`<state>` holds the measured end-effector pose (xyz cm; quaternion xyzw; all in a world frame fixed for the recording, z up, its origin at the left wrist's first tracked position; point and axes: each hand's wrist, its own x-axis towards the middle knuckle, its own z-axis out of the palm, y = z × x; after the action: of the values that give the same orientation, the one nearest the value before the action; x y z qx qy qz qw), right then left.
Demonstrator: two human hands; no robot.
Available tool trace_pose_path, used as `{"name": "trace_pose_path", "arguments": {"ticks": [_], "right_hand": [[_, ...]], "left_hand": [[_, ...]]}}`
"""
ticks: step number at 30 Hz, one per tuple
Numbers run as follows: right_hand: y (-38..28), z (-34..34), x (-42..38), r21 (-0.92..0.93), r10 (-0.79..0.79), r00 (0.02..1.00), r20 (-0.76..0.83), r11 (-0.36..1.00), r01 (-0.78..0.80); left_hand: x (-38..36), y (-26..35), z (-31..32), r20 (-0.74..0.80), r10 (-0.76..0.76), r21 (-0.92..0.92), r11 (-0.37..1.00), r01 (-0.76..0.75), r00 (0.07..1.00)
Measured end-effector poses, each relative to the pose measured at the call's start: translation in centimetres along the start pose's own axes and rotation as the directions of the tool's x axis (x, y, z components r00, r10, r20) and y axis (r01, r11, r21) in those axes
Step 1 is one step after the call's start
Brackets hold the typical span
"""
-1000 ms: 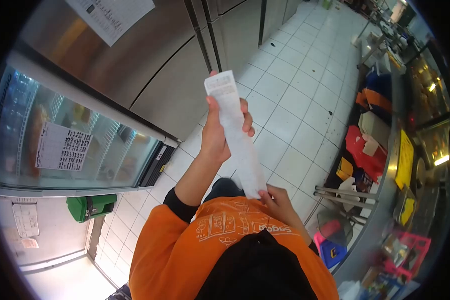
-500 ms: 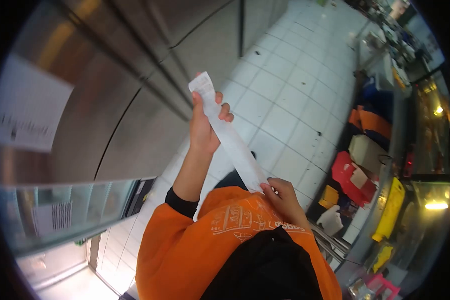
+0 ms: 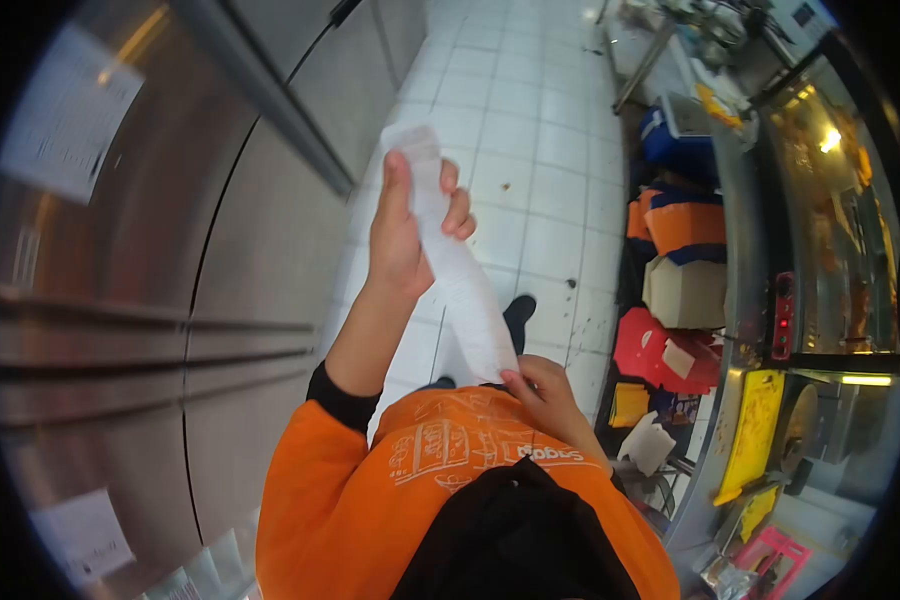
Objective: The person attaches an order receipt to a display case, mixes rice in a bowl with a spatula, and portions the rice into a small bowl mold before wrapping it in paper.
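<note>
Above white floor tiles (image 3: pixel 560 130), the left hand (image 3: pixel 402 238) is gripping a long white paper receipt (image 3: pixel 457 270) near its top. The right hand (image 3: pixel 540 385) is pinching its lower end. Its print is proving unreadable.

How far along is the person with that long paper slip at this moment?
Done: the long paper slip is out and stretched to full length. In hand: the left hand pinches its upper part, raised in front of the steel doors, while the right hand holds the lower end near the orange shirt. Left: the slip is not yet folded, torn or set down anywhere.
</note>
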<state>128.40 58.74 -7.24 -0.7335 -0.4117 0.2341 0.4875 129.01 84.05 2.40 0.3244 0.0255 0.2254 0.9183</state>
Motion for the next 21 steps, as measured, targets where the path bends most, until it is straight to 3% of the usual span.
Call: {"name": "trace_pose_path", "arguments": {"ticks": [2,4,6,8,9,11,13,15,17,21], "right_hand": [[3.3,-3.0,3.1,-0.086,-0.047,0.997,-0.059,0.995,0.042],[5.0,-6.5,6.9,0.018,-0.014,0.976,-0.216,1.0,0.018],[5.6,-11.2,10.6,0.114,0.009,0.954,-0.301,0.993,0.027],[6.8,-14.7,14.3,0.174,0.157,0.947,-0.281,0.978,-0.111],[7.6,-16.6,15.6,0.219,0.235,0.94,-0.249,0.959,-0.182],[11.7,-18.5,19.0,0.236,0.15,0.923,-0.354,0.969,-0.067],[14.1,-21.4,22.7,0.21,0.094,0.896,-0.435,0.978,-0.001],[14.8,-23.7,26.9,0.301,0.213,0.864,-0.456,0.951,-0.075],[17.9,-26.4,30.4,0.43,0.296,0.809,-0.508,0.901,-0.06],[23.9,-31.5,37.6,0.425,0.315,0.822,-0.474,0.9,-0.099]], "left_hand": [[4.1,-3.3,0.3,0.051,0.012,0.177,0.984,-0.021,0.999],[8.1,-7.9,1.0,0.049,-0.205,0.449,0.879,0.162,0.977],[11.7,-11.5,4.4,0.054,-0.337,0.556,0.792,0.252,0.94],[14.9,-14.2,4.3,0.068,-0.462,0.554,0.755,0.352,0.884],[16.8,-16.0,4.5,0.081,-0.451,0.603,0.732,0.317,0.889],[20.2,-19.6,2.8,0.087,-0.428,0.683,0.683,0.258,0.9],[22.7,-22.3,0.0,0.031,-0.477,0.705,0.633,0.319,0.879],[25.1,-21.8,-1.6,-0.032,-0.588,0.663,0.593,0.457,0.809],[28.2,-22.3,-3.0,-0.1,-0.761,0.552,0.493,0.672,0.641],[37.2,-24.4,-7.2,-0.075,-0.754,0.563,0.508,0.652,0.652]]}}
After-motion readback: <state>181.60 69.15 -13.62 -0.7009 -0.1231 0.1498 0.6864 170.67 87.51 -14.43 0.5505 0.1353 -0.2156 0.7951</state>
